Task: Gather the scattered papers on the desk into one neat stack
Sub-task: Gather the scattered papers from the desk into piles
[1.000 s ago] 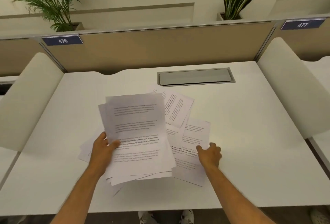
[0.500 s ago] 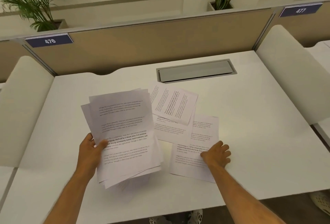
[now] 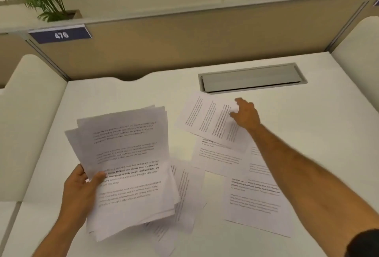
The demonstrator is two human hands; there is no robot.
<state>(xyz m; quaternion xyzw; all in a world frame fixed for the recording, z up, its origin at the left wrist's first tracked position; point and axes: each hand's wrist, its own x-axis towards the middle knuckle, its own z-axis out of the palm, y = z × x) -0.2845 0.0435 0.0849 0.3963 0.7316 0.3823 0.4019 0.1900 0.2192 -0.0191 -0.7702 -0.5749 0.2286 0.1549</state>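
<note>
The left hand (image 3: 81, 191) has its grip closed on a fanned sheaf of thin white printed paper sheets (image 3: 127, 166), thumb pressed across the top page, fingers hidden beneath; the sheaf is lifted off the smooth matte white counter (image 3: 123, 92) at about seven o'clock, its rectangular pages misaligned so that several corners show at the upper edge, the lower edges drooping softly. Under it, at six o'clock, lie a few more loose printed sheets (image 3: 184, 191), partly covered; the right hand (image 3: 245, 114) reaches out to about one o'clock, fingers loosely curled and partly open, fingertips touching the far corner of a slanted white printed sheet (image 3: 209, 119) lying flat, nothing yet pinched in its grip; that sheet overlaps another flat page (image 3: 217, 158) below it, and a further rectangular printed page (image 3: 256, 201) lies at four o'clock under the forearm. A long grey metal cable-tray flap (image 3: 252, 79) is recessed into the counter at twelve o'clock, just beyond the slanted sheet; behind it stands a tan fabric partition panel (image 3: 184, 41).
</note>
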